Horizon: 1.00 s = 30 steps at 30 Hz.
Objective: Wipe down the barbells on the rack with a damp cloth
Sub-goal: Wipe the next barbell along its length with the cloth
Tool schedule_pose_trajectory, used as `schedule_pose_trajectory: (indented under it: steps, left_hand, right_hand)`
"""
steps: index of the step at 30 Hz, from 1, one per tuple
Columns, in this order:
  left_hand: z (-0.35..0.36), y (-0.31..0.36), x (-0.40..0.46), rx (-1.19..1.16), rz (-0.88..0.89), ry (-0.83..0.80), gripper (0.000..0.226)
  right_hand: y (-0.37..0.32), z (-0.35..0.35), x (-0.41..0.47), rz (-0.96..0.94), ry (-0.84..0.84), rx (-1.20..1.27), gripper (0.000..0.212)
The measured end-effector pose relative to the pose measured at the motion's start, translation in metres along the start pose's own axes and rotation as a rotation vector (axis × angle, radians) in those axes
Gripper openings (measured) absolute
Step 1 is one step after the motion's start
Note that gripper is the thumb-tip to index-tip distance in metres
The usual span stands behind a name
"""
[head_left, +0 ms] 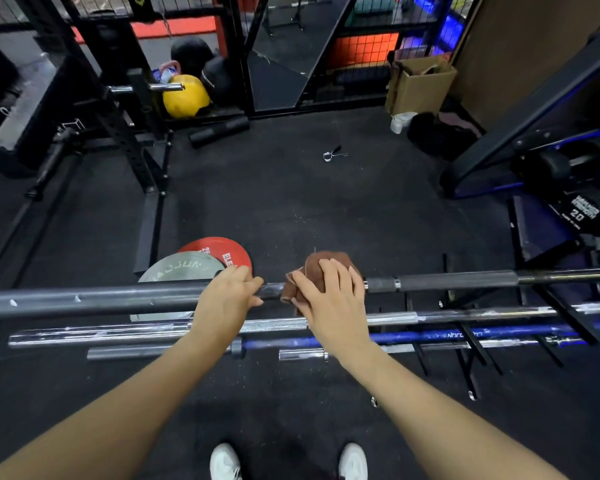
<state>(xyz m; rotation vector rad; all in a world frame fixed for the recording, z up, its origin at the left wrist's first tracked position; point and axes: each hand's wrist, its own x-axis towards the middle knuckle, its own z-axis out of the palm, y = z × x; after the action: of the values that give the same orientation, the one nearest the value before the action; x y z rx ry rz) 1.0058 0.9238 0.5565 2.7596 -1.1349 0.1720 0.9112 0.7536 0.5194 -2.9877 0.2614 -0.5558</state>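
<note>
Left hand point(227, 292) grips the smooth grey barbell point(118, 299) — right hand point(329, 289) clasps a crumpled brown cloth point(314, 268) around it.

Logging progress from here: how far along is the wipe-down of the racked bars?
Nothing shows as finished; no bar looks visibly wet. In hand: the right hand presses the brown cloth around the top barbell while the left hand grips that bar beside it. Apparently left: the chrome barbell, the blue barbell and the lower bars beneath.
</note>
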Motion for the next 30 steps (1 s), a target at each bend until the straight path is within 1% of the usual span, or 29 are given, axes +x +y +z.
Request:
schedule_pose_trajectory:
  steps: [2, 3, 5, 6, 7, 8, 9, 11, 12, 14, 16, 18, 20, 21, 22, 24, 26, 28, 29, 30]
  left_hand:
    - [-0.001, 0.006, -0.002, 0.016, 0.015, 0.009, 0.037]
    - [-0.002, 0.009, -0.003, 0.023, 0.02, 0.009, 0.038]
    - [-0.004, 0.012, -0.002, 0.045, 0.019, -0.001, 0.038]
    - [-0.004, 0.013, -0.001, 0.06, 0.018, -0.016, 0.038]
    - [-0.004, 0.012, 0.0, 0.067, 0.015, -0.03, 0.039]
    - [-0.005, 0.012, 0.0, 0.065, 0.009, -0.042, 0.04]
    - [-0.006, 0.012, 0.0, 0.061, 0.003, -0.053, 0.041]
    - [-0.007, 0.011, -0.001, 0.051, 0.001, -0.043, 0.043]
    - [-0.007, 0.011, -0.002, 0.055, 0.004, -0.033, 0.044]
    - [-0.007, 0.011, -0.004, 0.065, 0.007, -0.026, 0.043]
    - [-0.008, 0.01, -0.002, 0.061, -0.011, -0.029, 0.042]
    - [-0.008, 0.009, 0.0, 0.044, -0.022, -0.032, 0.04]
    - [-0.006, 0.008, 0.0, 0.031, -0.024, -0.042, 0.038]
    - [-0.008, 0.008, 0.0, 0.014, -0.023, -0.051, 0.037]
    - [-0.01, 0.008, -0.001, -0.008, -0.024, -0.067, 0.034]
    - [-0.012, 0.007, -0.002, -0.089, -0.029, -0.083, 0.03]
    - [-0.018, 0.002, -0.003, -0.169, -0.036, -0.131, 0.037]
    - [-0.022, -0.005, -0.007, -0.217, -0.068, -0.104, 0.05]
    - [-0.024, -0.011, -0.009, -0.228, -0.097, -0.075, 0.058]
    - [-0.026, -0.016, -0.013, -0.245, -0.13, -0.068, 0.066]
  right_hand:
    - [0.002, -0.008, 0.018, 0.016, -0.081, -0.062, 0.032]
    - [0.0, -0.016, 0.032, 0.056, -0.182, -0.056, 0.036]
    - [-0.002, -0.023, 0.058, 0.141, -0.398, 0.051, 0.041]
    - [-0.001, -0.018, 0.065, 0.177, -0.466, 0.093, 0.042]
    - [-0.002, -0.016, 0.064, 0.182, -0.459, 0.091, 0.041]
    - [-0.003, -0.017, 0.058, 0.139, -0.389, 0.031, 0.04]
    - [-0.005, -0.017, 0.048, 0.101, -0.285, -0.023, 0.037]
    - [-0.005, -0.01, 0.023, 0.037, -0.115, -0.042, 0.035]
    - [-0.005, -0.006, 0.01, -0.02, -0.072, -0.033, 0.039]
    - [0.0, -0.004, 0.008, -0.098, -0.08, -0.041, 0.044]
    - [0.002, -0.006, 0.025, -0.085, -0.139, -0.08, 0.046]
    - [-0.005, -0.016, 0.051, -0.056, -0.267, -0.042, 0.049]
    - [-0.007, -0.018, 0.068, 0.01, -0.44, 0.051, 0.046]
    - [-0.008, -0.018, 0.07, 0.039, -0.475, 0.081, 0.045]
    - [-0.009, -0.019, 0.068, 0.06, -0.466, 0.091, 0.044]
    - [-0.01, -0.021, 0.061, 0.097, -0.361, 0.061, 0.042]
    - [-0.018, -0.024, 0.057, 0.202, -0.222, 0.101, 0.042]
    - [-0.038, -0.026, 0.058, 0.278, -0.089, 0.284, 0.042]
    - [-0.05, -0.025, 0.056, 0.239, -0.06, 0.358, 0.043]
    - [-0.06, -0.024, 0.049, 0.158, -0.058, 0.378, 0.044]
